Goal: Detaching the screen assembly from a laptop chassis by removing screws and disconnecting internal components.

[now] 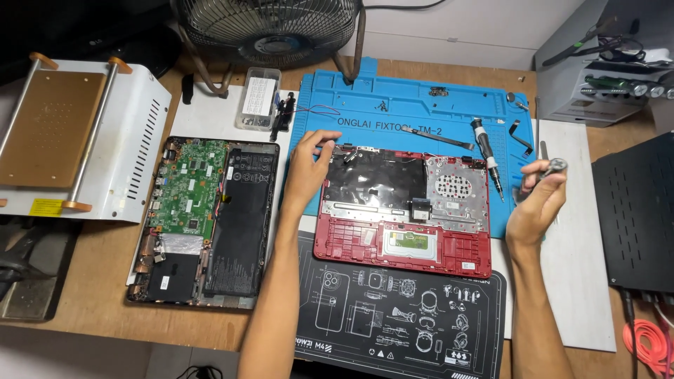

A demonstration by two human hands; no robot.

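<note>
Laptop shell (pixel 404 242): red matt plastic; work mat (pixel 407 105): blue, smooth rubbery; desk (pixel 91 295): bare wood; screwdriver (pixel 553 167): shiny metal cap; fan (pixel 270 28): metal wire grille

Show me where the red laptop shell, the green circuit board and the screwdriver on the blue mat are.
red laptop shell (pixel 351 242), head view, on its lower left plastic frame.
green circuit board (pixel 188 186), head view, on the middle of the board.
screwdriver (pixel 489 158), head view, on its shaft, lying on the mat.
</note>
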